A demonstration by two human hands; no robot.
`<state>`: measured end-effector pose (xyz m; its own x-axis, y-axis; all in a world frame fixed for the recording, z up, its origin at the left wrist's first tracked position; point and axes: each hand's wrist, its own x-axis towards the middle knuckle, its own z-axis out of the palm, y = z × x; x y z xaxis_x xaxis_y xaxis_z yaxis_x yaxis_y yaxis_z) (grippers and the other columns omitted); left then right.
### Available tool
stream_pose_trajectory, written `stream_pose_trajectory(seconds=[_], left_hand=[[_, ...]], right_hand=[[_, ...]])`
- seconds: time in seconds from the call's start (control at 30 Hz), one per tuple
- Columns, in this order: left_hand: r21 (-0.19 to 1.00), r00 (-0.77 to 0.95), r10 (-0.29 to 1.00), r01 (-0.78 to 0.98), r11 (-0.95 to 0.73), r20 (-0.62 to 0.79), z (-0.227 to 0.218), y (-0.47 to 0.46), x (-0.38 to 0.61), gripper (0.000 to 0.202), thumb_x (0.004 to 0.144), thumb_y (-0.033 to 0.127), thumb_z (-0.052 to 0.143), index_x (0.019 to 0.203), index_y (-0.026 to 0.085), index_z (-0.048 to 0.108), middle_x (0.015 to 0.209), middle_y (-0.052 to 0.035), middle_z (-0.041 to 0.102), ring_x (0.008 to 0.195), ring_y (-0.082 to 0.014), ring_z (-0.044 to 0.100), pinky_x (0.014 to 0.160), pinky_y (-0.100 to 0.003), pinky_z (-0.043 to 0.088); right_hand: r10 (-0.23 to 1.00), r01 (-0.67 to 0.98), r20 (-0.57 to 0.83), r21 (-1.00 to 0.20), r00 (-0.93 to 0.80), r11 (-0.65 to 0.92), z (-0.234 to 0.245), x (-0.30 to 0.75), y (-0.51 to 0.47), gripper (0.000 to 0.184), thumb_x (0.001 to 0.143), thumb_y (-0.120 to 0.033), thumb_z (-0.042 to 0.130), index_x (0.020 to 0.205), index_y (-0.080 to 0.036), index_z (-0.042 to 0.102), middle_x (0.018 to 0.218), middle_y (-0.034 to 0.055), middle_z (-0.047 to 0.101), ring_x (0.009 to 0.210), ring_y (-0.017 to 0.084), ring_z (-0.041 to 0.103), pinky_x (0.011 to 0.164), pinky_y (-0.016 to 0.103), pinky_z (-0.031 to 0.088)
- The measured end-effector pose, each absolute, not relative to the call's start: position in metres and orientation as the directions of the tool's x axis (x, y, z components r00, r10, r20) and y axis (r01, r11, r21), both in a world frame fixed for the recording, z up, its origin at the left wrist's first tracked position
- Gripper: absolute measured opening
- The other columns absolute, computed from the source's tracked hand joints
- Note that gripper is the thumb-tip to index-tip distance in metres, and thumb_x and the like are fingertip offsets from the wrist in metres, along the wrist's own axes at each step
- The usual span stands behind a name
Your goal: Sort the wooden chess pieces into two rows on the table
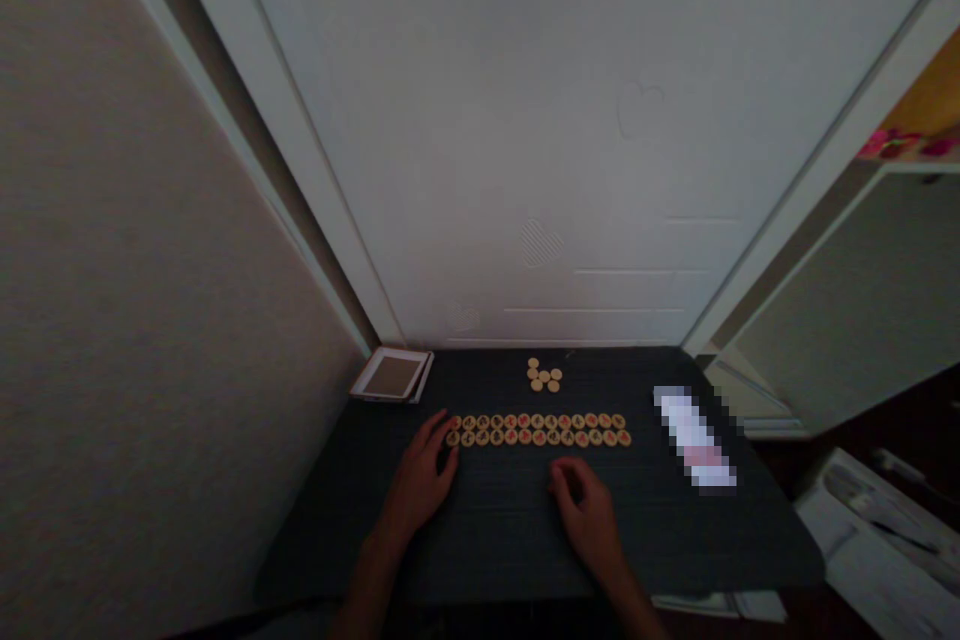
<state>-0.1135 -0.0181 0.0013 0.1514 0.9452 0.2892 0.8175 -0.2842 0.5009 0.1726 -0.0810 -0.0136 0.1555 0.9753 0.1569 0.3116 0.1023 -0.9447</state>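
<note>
Two long rows of round wooden Chinese chess pieces (538, 437), marked in red and black characters, lie face up across the middle of the dark table. At the left end of these rows is my left hand (424, 475), its thumb and fingers apart, with fingertips at the end pieces; whether they press on them is hard to see. My right hand (585, 505) rests on the table below the rows, right of their middle. Its fingers are curled in towards the thumb, and no piece shows in them. Farther back, several blank-faced pieces (544, 376) sit in a loose cluster.
A shallow box or frame (390, 375) stands at the table's back left corner. On the right lies a phone-like object (694, 440), blurred by pixelation. The dark table (495, 530) meets a white panel (480, 170) at its back. White boxes (877, 520) are beyond its right edge.
</note>
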Motion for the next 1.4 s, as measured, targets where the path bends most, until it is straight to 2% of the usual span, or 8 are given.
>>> stream_pose_trajectory(seconds=[0.33, 0.6, 0.8, 0.9, 1.0, 1.13, 1.23, 1.4], left_hand=[[0.481, 0.156, 0.934, 0.823, -0.302, 0.321, -0.007, -0.014, -0.110, 0.039, 0.091, 0.024, 0.053, 0.130, 0.022, 0.059, 0.134, -0.0102, 0.061, 0.124, -0.0259, 0.059, 0.109, -0.046, 0.047], [0.535, 0.146, 0.944, 0.794, -0.290, 0.295, -0.004, -0.010, -0.110, 0.038, 0.091, 0.024, 0.053, 0.129, 0.020, 0.057, 0.136, -0.0116, 0.058, 0.128, -0.0260, 0.056, 0.111, -0.046, 0.046], [0.546, 0.160, 0.949, 0.787, -0.288, 0.270, 0.003, -0.009, -0.114, 0.048, 0.089, 0.024, 0.056, 0.136, 0.021, 0.051, 0.138, -0.0116, 0.056, 0.125, -0.0274, 0.057, 0.107, -0.045, 0.049], [0.508, 0.167, 0.927, 0.796, -0.328, 0.335, 0.018, 0.004, -0.102, 0.048, 0.087, 0.022, 0.057, 0.135, 0.021, 0.053, 0.137, -0.0114, 0.056, 0.128, -0.0281, 0.054, 0.110, -0.047, 0.045], [0.501, 0.173, 0.895, 0.777, -0.381, 0.412, 0.038, 0.034, -0.069, 0.038, 0.091, 0.022, 0.054, 0.129, 0.022, 0.057, 0.135, -0.0104, 0.057, 0.126, -0.0261, 0.055, 0.110, -0.046, 0.044], [0.466, 0.347, 0.866, 0.737, -0.489, 0.360, 0.050, 0.089, -0.012, 0.037, 0.092, 0.014, 0.051, 0.127, 0.022, 0.061, 0.126, -0.0079, 0.065, 0.111, -0.0221, 0.062, 0.103, -0.041, 0.049], [0.429, 0.457, 0.834, 0.716, -0.551, 0.309, 0.045, 0.121, 0.016, 0.042, 0.086, 0.005, 0.053, 0.122, 0.021, 0.067, 0.127, -0.0076, 0.068, 0.119, -0.0226, 0.060, 0.107, -0.040, 0.046], [0.371, 0.541, 0.814, 0.727, -0.578, 0.211, 0.032, 0.142, 0.021, 0.049, 0.081, -0.001, 0.052, 0.119, 0.024, 0.070, 0.132, -0.0072, 0.068, 0.121, -0.0232, 0.059, 0.105, -0.040, 0.046]], right_hand=[[0.977, 0.304, 0.148, -0.948, 0.153, 0.096, -0.008, 0.173, -0.082, 0.033, 0.094, -0.049, 0.055, 0.094, -0.020, 0.071, 0.087, 0.0067, 0.074, 0.080, 0.022, 0.069, 0.074, 0.029, 0.052], [0.976, 0.307, 0.156, -0.946, 0.153, 0.103, -0.010, 0.173, -0.081, 0.035, 0.094, -0.051, 0.055, 0.092, -0.020, 0.071, 0.085, 0.0067, 0.073, 0.078, 0.022, 0.069, 0.073, 0.029, 0.052], [0.968, 0.293, 0.190, -0.946, 0.166, 0.136, -0.012, 0.172, -0.080, 0.034, 0.093, -0.051, 0.057, 0.091, -0.020, 0.072, 0.081, 0.0058, 0.073, 0.075, 0.021, 0.069, 0.069, 0.028, 0.053], [0.971, 0.278, 0.181, -0.952, 0.157, 0.132, -0.010, 0.172, -0.080, 0.034, 0.094, -0.050, 0.056, 0.090, -0.020, 0.071, 0.083, 0.0059, 0.073, 0.076, 0.021, 0.069, 0.070, 0.028, 0.053], [0.966, 0.240, 0.159, -0.965, 0.204, 0.108, -0.008, 0.173, -0.082, 0.036, 0.093, -0.052, 0.056, 0.092, -0.019, 0.070, 0.082, 0.0060, 0.072, 0.076, 0.021, 0.069, 0.070, 0.028, 0.053], [0.931, 0.177, 0.101, -0.983, 0.351, 0.039, -0.008, 0.178, -0.084, 0.040, 0.093, -0.056, 0.054, 0.097, -0.019, 0.068, 0.074, 0.0039, 0.069, 0.071, 0.021, 0.067, 0.066, 0.028, 0.053], [0.901, 0.139, 0.058, -0.990, 0.429, -0.002, -0.009, 0.182, -0.084, 0.041, 0.093, -0.057, 0.054, 0.097, -0.019, 0.066, 0.073, 0.0028, 0.067, 0.070, 0.020, 0.066, 0.065, 0.027, 0.052], [0.906, 0.111, 0.062, -0.994, 0.418, 0.017, -0.007, 0.181, -0.083, 0.040, 0.093, -0.057, 0.054, 0.099, -0.019, 0.066, 0.074, 0.0028, 0.067, 0.070, 0.020, 0.066, 0.065, 0.027, 0.052]])
